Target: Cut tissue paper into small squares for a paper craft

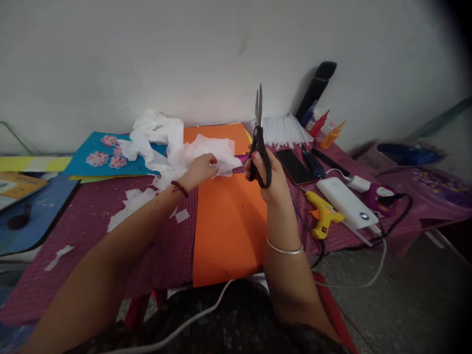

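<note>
Some scissors (259, 133) in the right hand (273, 176)

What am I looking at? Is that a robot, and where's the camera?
No robot here! These are a person's own two bare hands. There is just one picture, from a camera worn on that person's head, looking forward and down, so you see roughly what they see.

The right hand holds up black-handled scissors, with the blades pointing upward. The left hand is at some thin white paper; I can't tell whether it's gripping any.

On the checked cloth lie orange paper and a blue sheet with pink-and-white shapes on it. Over on the right are a phone and a yellow glue gun.
</note>
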A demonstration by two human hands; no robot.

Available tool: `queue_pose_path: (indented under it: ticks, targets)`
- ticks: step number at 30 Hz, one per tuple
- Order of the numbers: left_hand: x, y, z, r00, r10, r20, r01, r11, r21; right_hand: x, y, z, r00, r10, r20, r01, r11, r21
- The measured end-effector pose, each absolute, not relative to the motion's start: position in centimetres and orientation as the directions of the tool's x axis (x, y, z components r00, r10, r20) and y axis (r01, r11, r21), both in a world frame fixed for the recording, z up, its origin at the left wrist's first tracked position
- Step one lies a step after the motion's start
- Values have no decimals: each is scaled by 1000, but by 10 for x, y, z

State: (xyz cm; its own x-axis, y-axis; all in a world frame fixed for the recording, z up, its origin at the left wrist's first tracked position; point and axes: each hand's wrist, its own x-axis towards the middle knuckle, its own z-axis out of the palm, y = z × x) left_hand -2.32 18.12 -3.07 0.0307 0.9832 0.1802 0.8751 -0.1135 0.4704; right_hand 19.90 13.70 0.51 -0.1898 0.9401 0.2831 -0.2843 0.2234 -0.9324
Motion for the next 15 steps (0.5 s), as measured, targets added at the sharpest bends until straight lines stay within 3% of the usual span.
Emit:
queue_pose_path:
  ticks: [5, 10, 15]
  targets:
    - [-10, 207, -33, 72, 967, 244, 887, -174, 427, 199, 136, 6, -197, 939, 280, -246, 230, -942]
    - [1, 218, -37, 364, 880, 305, 838, -452, 304, 198, 133, 9, -219, 931, 292, -230, 241, -943]
    - [13, 242, -41, 221, 892, 394, 847, -376, 377, 196, 133, 8, -229, 922, 312, -260, 251, -932]
